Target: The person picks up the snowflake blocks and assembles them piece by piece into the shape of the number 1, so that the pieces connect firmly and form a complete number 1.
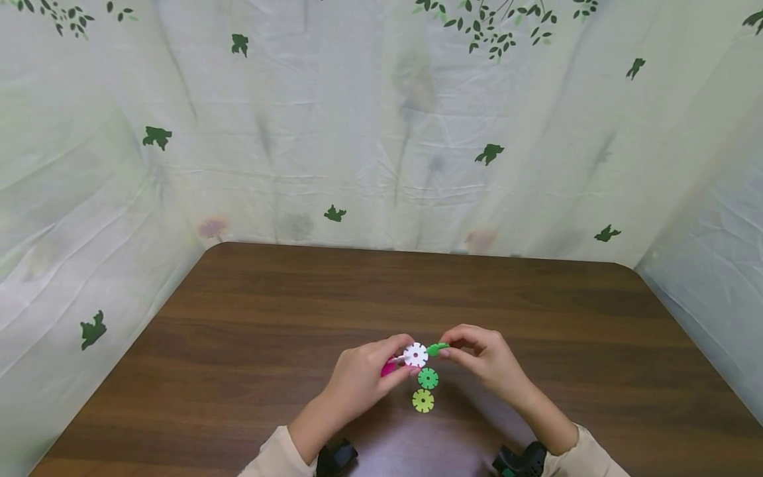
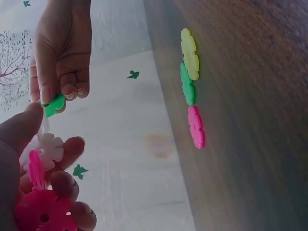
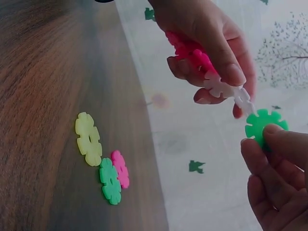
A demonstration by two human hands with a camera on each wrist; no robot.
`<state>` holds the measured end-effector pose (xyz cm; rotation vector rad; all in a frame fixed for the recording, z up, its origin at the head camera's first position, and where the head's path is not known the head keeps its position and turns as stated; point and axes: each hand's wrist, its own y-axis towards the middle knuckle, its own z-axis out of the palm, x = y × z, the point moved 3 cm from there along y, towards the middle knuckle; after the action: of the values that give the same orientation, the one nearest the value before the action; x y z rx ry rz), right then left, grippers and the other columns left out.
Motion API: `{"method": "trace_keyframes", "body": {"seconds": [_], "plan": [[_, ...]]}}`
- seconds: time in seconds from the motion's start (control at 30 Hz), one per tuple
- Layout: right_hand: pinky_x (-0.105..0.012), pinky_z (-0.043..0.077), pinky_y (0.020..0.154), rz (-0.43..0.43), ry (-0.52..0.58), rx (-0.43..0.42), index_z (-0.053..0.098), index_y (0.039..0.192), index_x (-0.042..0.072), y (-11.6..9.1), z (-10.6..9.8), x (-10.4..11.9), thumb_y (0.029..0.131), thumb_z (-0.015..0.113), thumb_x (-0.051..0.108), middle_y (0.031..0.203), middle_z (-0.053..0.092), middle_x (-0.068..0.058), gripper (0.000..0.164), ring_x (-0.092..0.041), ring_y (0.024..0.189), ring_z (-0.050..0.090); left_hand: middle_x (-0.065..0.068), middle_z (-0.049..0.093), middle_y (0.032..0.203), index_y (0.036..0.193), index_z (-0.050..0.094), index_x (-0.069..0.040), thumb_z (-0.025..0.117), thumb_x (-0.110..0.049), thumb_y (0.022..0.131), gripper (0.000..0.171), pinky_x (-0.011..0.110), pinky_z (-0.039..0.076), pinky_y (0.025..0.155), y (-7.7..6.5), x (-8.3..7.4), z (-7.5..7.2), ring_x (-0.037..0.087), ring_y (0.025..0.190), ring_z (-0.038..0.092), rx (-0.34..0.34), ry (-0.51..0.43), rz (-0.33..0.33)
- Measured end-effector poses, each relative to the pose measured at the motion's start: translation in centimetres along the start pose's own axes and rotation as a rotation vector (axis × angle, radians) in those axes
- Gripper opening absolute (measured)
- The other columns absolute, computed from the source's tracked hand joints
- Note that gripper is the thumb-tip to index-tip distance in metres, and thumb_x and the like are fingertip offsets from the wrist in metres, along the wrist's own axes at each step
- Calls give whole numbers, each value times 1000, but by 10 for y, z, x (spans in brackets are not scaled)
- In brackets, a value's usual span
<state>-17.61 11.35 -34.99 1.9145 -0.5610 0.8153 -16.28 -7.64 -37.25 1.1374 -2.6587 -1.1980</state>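
My left hand (image 1: 360,374) holds a short chain of notched plastic snowflake discs, pink discs (image 2: 44,211) at one end and white discs (image 1: 416,355) at the other. Between thumb and forefinger, my right hand (image 1: 485,358) pinches a green snowflake disc (image 3: 264,126). Its edge is right at the outermost white disc's rim, above the table. Below the hands lie three loose discs: a green one (image 1: 428,378), a yellow one (image 1: 423,401) and a pink one (image 2: 195,127). The left fingers partly cover the chain.
The brown wooden table (image 1: 298,285) has rounded far corners. A pale cloth (image 1: 357,132) printed with green leaves hangs behind it and along both sides. Black devices (image 1: 336,457) sit at both wrists, near the beige sleeves.
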Motion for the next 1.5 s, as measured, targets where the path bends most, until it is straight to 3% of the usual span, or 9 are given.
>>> {"method": "trace_keyframes", "body": {"seconds": [0.27, 0.47, 0.57, 0.7, 0.87, 1.0, 1.17, 1.3, 1.5], "plan": [[-28, 51, 62, 1, -30, 37, 64, 87, 5, -7, -1, -19, 76, 64, -8, 83, 62, -6, 18, -15, 76, 59, -2, 66, 90, 106, 60, -9, 72, -31, 75, 40, 20, 47, 55, 0, -3, 1, 7, 71, 61, 5, -27, 31], [-24, 49, 59, -121, -100, 50, 65, 87, 5, -4, 3, -13, 71, 66, -14, 82, 63, -5, 25, -14, 73, 58, 1, 66, 93, 108, 60, -8, 68, -34, 78, 40, 21, 49, 57, -1, -6, 1, 9, 76, 63, 12, -7, 64], [-24, 49, 58, -125, -112, 50, 64, 85, 3, -5, 5, -14, 68, 66, -18, 80, 63, -7, 27, -15, 71, 58, 1, 66, 94, 108, 60, -8, 69, -34, 78, 41, 23, 49, 59, -1, -5, 1, 11, 79, 63, 31, 6, 64], [-27, 50, 58, -32, -105, 44, 64, 85, 2, -7, 6, -18, 72, 66, -13, 80, 62, -7, 21, -15, 70, 58, -1, 65, 96, 111, 59, -10, 69, -32, 78, 41, 24, 48, 63, -1, -4, 3, 11, 76, 60, 119, 19, 10], [-34, 51, 57, 156, 11, 39, 62, 88, -2, -10, 8, -24, 79, 64, -3, 77, 63, -12, 9, -18, 64, 61, -2, 62, 101, 116, 56, -10, 60, -30, 86, 36, 29, 46, 73, 1, -6, 5, 12, 85, 57, 212, 47, -28], [-38, 51, 61, 338, 170, 16, 60, 89, -9, -11, 11, -27, 82, 63, 1, 74, 62, -18, 13, -20, 61, 62, -2, 59, 102, 121, 51, -11, 57, -31, 88, 39, 29, 47, 72, 1, -11, 6, 12, 86, 57, 171, 72, 8], [-36, 51, 65, 476, 300, -3, 58, 90, -13, -14, 17, -28, 81, 64, 2, 76, 60, -23, 19, -18, 61, 62, -7, 55, 87, 118, 55, -18, 68, -39, 77, 49, 18, 40, 53, -2, -14, 8, 7, 65, 54, 28, 144, 67], [-36, 51, 66, 455, 321, 33, 57, 92, -13, -14, 21, -25, 82, 63, 3, 78, 62, -20, 19, -16, 64, 62, -9, 53, 78, 110, 59, -21, 70, -39, 72, 44, 13, 29, 43, -4, -14, 7, 4, 53, 46, -63, 187, 78], [-33, 50, 68, 334, 205, 93, 57, 101, -8, -14, 13, -36, 81, 64, 2, 85, 60, -19, 23, -17, 75, 60, -9, 54, 76, 108, 58, -19, 74, -30, 72, 41, 13, 27, 40, -1, -4, 1, 3, 49, 41, -78, 174, 16]]}}
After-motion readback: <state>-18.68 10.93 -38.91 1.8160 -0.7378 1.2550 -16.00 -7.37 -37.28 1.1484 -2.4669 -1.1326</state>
